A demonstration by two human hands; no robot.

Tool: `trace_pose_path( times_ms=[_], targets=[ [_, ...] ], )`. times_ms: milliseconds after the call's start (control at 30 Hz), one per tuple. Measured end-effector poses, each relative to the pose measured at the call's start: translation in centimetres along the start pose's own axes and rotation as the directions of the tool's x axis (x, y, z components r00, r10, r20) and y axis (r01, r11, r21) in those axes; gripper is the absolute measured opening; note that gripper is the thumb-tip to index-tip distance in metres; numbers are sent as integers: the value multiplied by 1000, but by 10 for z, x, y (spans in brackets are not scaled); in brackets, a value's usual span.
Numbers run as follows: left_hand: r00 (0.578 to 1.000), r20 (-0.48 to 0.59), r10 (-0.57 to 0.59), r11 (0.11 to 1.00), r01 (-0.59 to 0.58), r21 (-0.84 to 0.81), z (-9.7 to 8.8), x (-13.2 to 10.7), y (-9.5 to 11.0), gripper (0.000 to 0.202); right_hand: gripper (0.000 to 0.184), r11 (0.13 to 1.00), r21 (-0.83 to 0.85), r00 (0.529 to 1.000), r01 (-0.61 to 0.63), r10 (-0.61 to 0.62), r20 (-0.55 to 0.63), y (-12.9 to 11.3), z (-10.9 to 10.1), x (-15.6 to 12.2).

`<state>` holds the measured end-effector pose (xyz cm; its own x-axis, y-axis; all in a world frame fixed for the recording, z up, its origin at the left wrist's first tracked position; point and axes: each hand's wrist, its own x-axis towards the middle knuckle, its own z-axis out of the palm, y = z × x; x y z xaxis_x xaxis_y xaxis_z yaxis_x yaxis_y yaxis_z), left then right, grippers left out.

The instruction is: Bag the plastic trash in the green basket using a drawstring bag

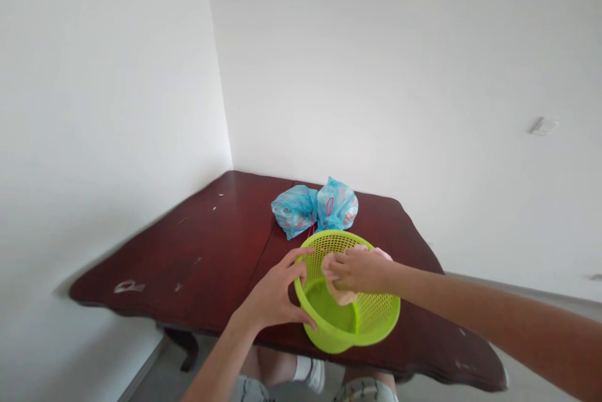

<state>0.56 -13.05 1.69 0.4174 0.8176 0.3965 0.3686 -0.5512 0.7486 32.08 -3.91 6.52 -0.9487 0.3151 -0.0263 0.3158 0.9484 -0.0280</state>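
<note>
A lime-green plastic basket [329, 332] with perforated sides stands tilted at the table's front edge. My left hand [279, 292] grips its left rim, thumb low on the outside and fingers over the top. Inside the basket, my right hand [350, 270] is closed on a pale pink cloth [342, 294], pressing it near the far right inner wall. Part of the cloth shows beyond the hand, and the rest is hidden beneath it.
Two tied light-blue plastic bags [295, 209] with pink strings sit behind the basket. The dark red wooden table [197, 245] has a wavy edge and pale scuffs, and meets white walls at the left and back. My legs are under its front edge.
</note>
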Motion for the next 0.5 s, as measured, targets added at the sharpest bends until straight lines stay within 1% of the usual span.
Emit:
trace_pose_path(
  times_ms=[67, 133, 167, 200, 233, 267, 300, 333, 367, 400, 433, 500],
  targets=[
    [999, 17, 29, 999, -28, -17, -4, -1, 0, 79, 41, 987, 61, 987, 152, -148, -60, 5, -17, 6],
    [999, 19, 38, 999, -38, -17, -5, -3, 1, 81, 41, 946, 96, 947, 310, -298, -122, 7, -28, 15],
    [999, 22, 38, 999, -38, -9, -5, -4, 2, 83, 41, 927, 87, 927, 364, -352, -131, 7, -29, 19],
    [999, 26, 38, 999, -38, 0, -4, -6, 2, 85, 40, 914, 64, 913, 401, -393, -113, 7, -26, 24],
    [999, 29, 38, 999, -38, 9, -4, -7, 3, 88, 38, 908, 37, 908, 417, -414, -67, 7, -20, 28],
    [999, 29, 38, 999, -39, 18, -3, -9, 3, 90, 36, 915, 17, 915, 404, -404, -8, 7, -12, 31],
    [999, 27, 35, 999, -36, 29, -3, -11, 4, 92, 32, 935, 19, 934, 355, -355, 44, 7, -1, 33],
    [999, 23, 28, 999, -29, 43, -3, -12, 5, 92, 31, 962, 58, 960, 267, -271, 74, 8, 10, 34],
    [1000, 17, 20, 998, -21, 57, -3, -13, 6, 91, 32, 981, 125, 984, 149, -160, 82, 8, 22, 33],
    [1000, 11, 9, 997, -9, 71, -2, -13, 8, 91, 35, 978, 206, 996, 24, -40, 74, 8, 33, 32],
    [1000, 6, -6, 997, 5, 82, -1, -13, 11, 89, 38, 954, 288, 996, -84, 68, 65, 7, 42, 29],
    [999, -12, -44, 994, 45, 100, 2, -11, 18, 86, 43, 889, 403, 975, -217, 216, 49, 2, 57, 24]
  ],
)
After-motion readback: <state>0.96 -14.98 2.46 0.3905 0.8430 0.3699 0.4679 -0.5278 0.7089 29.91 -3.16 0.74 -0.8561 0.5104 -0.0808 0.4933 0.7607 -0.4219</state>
